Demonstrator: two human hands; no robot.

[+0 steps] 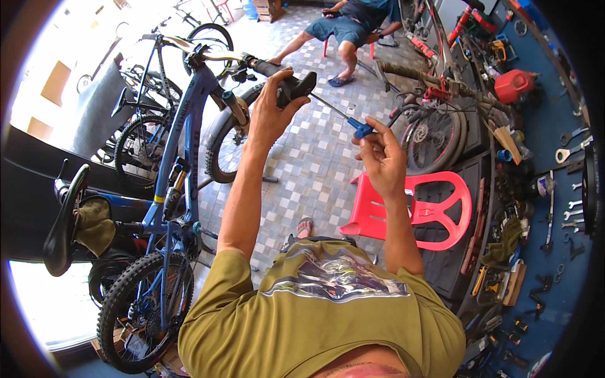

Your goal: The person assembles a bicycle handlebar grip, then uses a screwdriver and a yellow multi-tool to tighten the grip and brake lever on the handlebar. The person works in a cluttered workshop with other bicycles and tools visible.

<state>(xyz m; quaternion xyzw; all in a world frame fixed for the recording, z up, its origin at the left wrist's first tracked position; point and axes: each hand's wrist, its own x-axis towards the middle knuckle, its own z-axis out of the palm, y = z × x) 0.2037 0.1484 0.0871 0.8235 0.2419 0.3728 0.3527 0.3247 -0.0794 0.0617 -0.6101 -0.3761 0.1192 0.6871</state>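
Blue-handled tool angled at the black part on a bicycle's handlebar grip, upper middle of the frame.
The left hand is curled partly closed around the grip and black part, bracing them; the right hand pinches the tool's handle between thumb and fingers, just right of centre. The shaft's tip meets the black part, though whether it is seated cannot be told. Good practice here would likely be to seat the tip fully, keep the shaft in line, and turn gently while the left hand resists twisting.
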